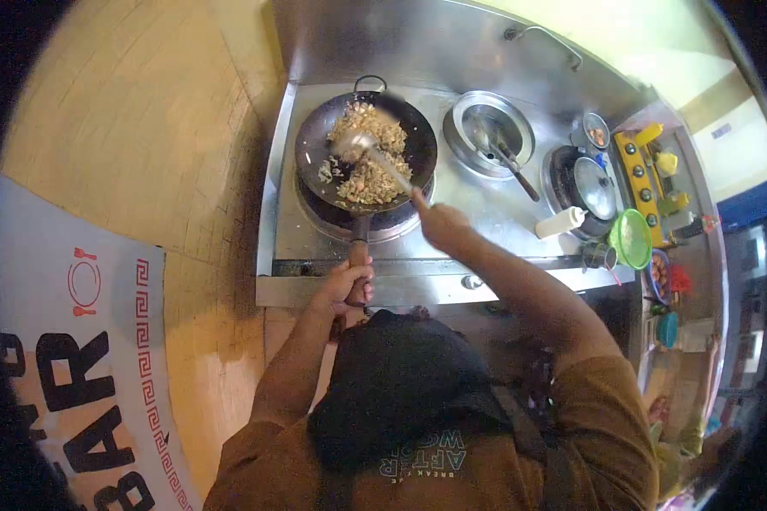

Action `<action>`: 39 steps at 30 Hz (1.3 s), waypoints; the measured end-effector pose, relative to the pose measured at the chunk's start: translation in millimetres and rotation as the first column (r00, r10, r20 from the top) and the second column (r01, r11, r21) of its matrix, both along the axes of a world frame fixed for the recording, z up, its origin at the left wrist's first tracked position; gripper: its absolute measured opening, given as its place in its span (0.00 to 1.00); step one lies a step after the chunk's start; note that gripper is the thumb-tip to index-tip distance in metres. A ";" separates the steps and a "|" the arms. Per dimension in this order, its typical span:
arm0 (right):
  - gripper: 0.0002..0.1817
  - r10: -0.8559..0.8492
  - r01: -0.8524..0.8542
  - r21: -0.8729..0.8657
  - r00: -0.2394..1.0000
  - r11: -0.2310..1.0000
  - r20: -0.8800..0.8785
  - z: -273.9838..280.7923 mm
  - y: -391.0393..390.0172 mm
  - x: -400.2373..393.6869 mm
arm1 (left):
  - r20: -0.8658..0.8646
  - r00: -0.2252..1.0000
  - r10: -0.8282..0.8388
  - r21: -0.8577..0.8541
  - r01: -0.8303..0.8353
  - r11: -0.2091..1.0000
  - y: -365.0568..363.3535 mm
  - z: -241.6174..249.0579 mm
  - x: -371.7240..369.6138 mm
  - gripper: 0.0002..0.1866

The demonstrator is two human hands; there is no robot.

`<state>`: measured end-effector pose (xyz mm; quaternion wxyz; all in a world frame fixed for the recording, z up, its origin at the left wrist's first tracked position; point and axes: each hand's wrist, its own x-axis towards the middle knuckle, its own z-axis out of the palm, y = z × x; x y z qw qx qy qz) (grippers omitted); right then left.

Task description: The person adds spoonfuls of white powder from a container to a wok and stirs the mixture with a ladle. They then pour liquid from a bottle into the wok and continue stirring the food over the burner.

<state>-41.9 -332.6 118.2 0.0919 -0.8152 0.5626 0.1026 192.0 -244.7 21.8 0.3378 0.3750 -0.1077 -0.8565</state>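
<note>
My left hand (349,283) is wrapped round the wooden handle (360,251) of a dark wok (422,128). Brown fried rice (375,180) with small bits lies in the wok, which sits over the left burner. My right hand (441,223) is closed on the handle of a metal ladle (355,145). The ladle's bowl is over the rice near the wok's middle, slightly blurred.
Right of the wok stand a metal pot (458,140) with a utensil in it, a lidded pan (595,186), a white squeeze bottle (561,223) and a green bowl (631,238). A steel splashback (418,43) rises behind. A printed banner (102,341) hangs at left.
</note>
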 end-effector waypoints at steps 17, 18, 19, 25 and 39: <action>0.15 -0.155 0.152 0.040 0.985 0.988 0.076 59.6 93.1 -61.0 | 0.003 0.988 -0.157 -0.192 0.155 0.969 -21.6 -15.8 -5.3 0.06; 0.15 -0.196 0.194 0.024 0.976 0.981 0.098 48.4 81.6 -59.6 | -0.015 0.979 -0.201 -0.163 0.196 0.967 -29.8 -28.1 1.9 0.06; 0.15 -0.224 0.224 0.010 0.967 0.975 0.125 32.2 64.2 -57.6 | -0.030 0.972 -0.231 -0.134 0.226 0.965 -32.6 -38.3 8.1 0.06; 0.27 -0.355 0.369 0.004 0.892 0.930 0.280 4.9 20.5 -32.3 | 0.070 0.986 -0.154 -0.069 0.159 0.985 -11.8 -37.1 -9.0 0.04; 0.35 -0.015 0.031 0.088 0.983 0.996 -0.183 58.4 51.7 -42.4 | 0.059 0.997 0.042 -0.048 -0.039 0.998 22.3 83.5 -45.0 0.05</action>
